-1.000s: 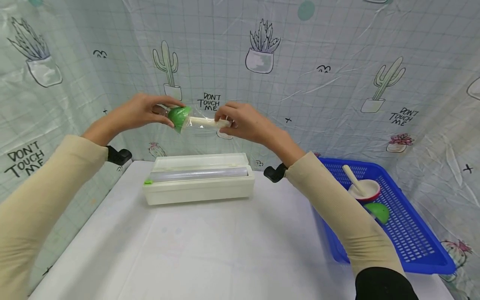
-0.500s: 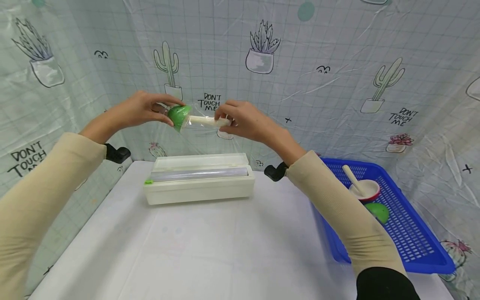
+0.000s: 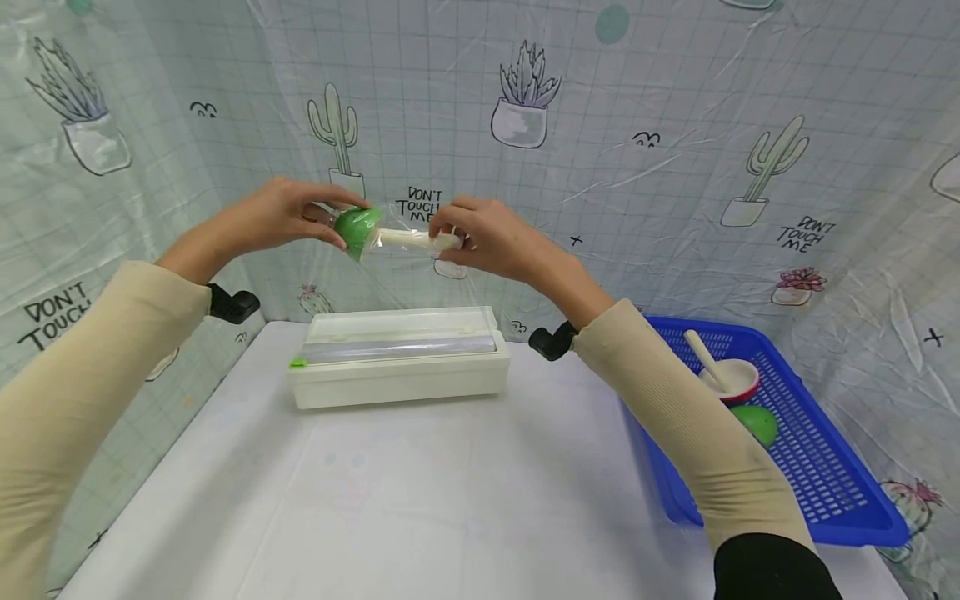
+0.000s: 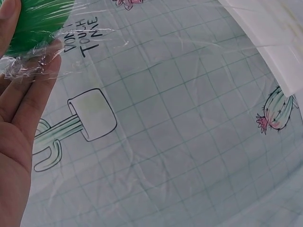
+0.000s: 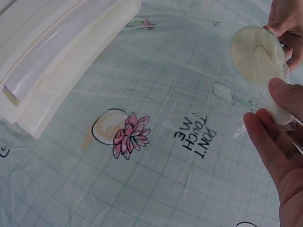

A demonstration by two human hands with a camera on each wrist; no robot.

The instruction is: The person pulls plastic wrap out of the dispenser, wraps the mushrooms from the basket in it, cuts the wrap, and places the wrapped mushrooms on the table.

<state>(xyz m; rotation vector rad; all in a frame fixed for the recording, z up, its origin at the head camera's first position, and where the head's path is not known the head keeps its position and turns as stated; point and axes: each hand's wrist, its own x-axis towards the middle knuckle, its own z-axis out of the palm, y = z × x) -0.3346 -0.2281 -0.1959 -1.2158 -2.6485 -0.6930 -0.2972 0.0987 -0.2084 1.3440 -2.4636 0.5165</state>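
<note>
Above the film box, both hands hold up a small green bowl (image 3: 355, 231) and a cream spoon (image 3: 405, 239) in clear cling film. My left hand (image 3: 277, 218) grips the bowl's rounded outside between thumb and fingers. The end of the spoon handle is pinched in my right hand (image 3: 495, 242). In the right wrist view the bowl's pale inside (image 5: 247, 53) shows, with the spoon reaching into it. Wrinkled film clings about the green bowl (image 4: 38, 23) in the left wrist view. Faint film runs down toward the white cling film box (image 3: 397, 387).
The box stands at the back of the white table (image 3: 405, 500), a clear film roll (image 3: 405, 348) inside. On the right a blue basket (image 3: 855, 529) holds a red-rimmed white bowl (image 3: 741, 377), a light spoon (image 3: 705, 358) and a green piece (image 3: 757, 423). A printed sheet (image 3: 615, 208) hangs behind.
Both hands have risen very slightly with the wrapped bowl and spoon. Their hold looks the same.
</note>
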